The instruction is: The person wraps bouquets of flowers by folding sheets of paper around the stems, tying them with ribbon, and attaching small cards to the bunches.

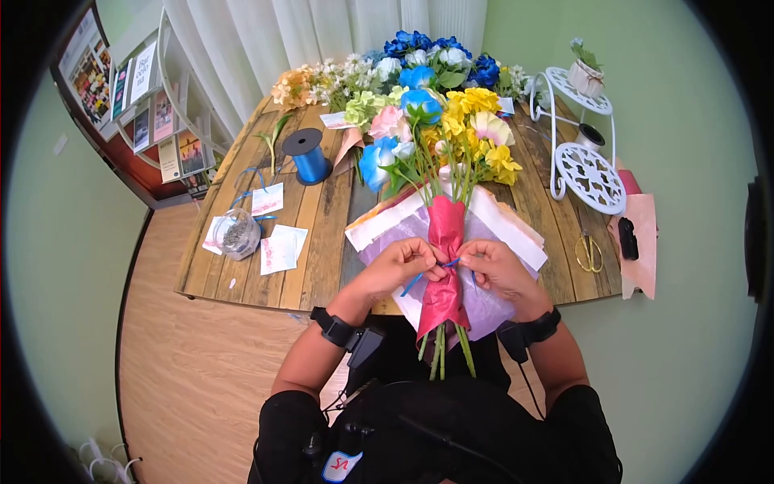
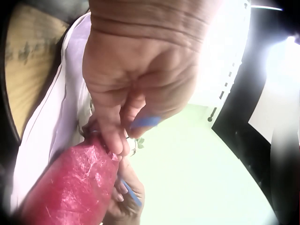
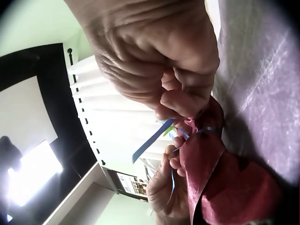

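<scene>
A bouquet of artificial flowers lies with its green stems (image 1: 439, 347) toward the person, wrapped at the middle in crinkled red paper (image 1: 443, 310). Round the waist of this wrap runs a thin blue ribbon (image 1: 451, 263). The left hand (image 1: 405, 264) pinches one side of the ribbon between thumb and fingers, and the right hand (image 1: 493, 270) pinches the other side. Loose ribbon ends stick out past both hands, one showing as a blue strip (image 3: 152, 140) in the right wrist view. Beneath the bouquet spread sheets of white and lilac wrapping paper (image 1: 375, 232).
Left on the wooden table (image 1: 201, 266) stand a spool of blue ribbon (image 1: 310, 165) and a clear jar (image 1: 239, 235), beside white cards (image 1: 280, 250). More flowers (image 1: 411, 48) crowd the back. To the right are a white metal stand (image 1: 592, 173) and gold-handled scissors (image 1: 588, 252).
</scene>
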